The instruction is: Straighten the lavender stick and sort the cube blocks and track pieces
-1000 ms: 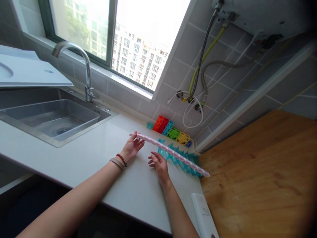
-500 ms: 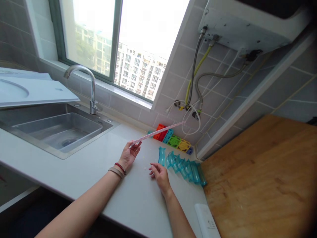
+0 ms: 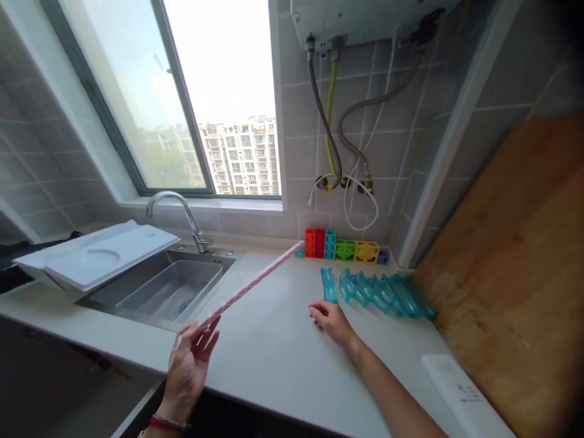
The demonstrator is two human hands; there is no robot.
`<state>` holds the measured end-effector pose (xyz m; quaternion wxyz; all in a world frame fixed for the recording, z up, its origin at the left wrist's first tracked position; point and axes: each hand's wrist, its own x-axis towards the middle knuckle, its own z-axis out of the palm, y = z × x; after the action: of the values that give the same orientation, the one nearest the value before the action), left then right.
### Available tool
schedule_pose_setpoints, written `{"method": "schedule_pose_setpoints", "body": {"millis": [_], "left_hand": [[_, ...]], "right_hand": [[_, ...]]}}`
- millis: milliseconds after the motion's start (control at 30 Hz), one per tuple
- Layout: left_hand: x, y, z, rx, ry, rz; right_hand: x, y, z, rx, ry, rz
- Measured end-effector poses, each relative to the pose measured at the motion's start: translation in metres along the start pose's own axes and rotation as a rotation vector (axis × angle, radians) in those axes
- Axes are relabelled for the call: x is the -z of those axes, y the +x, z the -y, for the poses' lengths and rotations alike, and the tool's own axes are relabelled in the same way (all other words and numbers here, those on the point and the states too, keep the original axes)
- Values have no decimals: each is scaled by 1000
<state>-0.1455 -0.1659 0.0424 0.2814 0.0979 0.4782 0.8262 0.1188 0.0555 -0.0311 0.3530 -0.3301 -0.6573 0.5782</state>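
Observation:
A long, thin pink-and-white strip [image 3: 255, 281] slants up and away from my left hand [image 3: 189, 365], which pinches its near end above the counter's front edge. The strip's far end comes before the coloured blocks. My right hand [image 3: 332, 322] rests on the counter with fingers curled together; whether anything small is between them I cannot make out. Just beyond these fingers lies a single turquoise translucent curved piece [image 3: 328, 285]. More such turquoise pieces [image 3: 381, 292] lie in a row to its right. A tiny white bit [image 3: 305, 313] is beside the right fingertips.
Coloured plastic blocks [image 3: 345, 249] line the back wall. The sink [image 3: 173, 289] is at left, with a faucet [image 3: 196, 228] and a white panel [image 3: 109, 249] over its far part. A wooden board [image 3: 506, 261] leans at right, near a white flat box [image 3: 465, 389].
The view has turned and levelled. My left hand has moved towards the counter's front edge with the strip. My right hand stays close to the single turquoise piece.

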Motion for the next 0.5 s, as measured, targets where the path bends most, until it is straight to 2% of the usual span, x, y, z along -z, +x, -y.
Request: {"method": "schedule_pose_setpoints", "body": {"millis": [133, 333, 400, 500], "left_hand": [[32, -23, -8, -86, 201, -26], [65, -37, 6, -70, 371, -128], [76, -42, 8, -42, 546, -134], [93, -53, 7, -30, 884, -79]], "right_hand": [[0, 2, -5, 9, -26, 14], [0, 4, -7, 40, -93, 47], [-1, 4, -7, 38, -96, 48], [-3, 5, -8, 42, -112, 43]]}}
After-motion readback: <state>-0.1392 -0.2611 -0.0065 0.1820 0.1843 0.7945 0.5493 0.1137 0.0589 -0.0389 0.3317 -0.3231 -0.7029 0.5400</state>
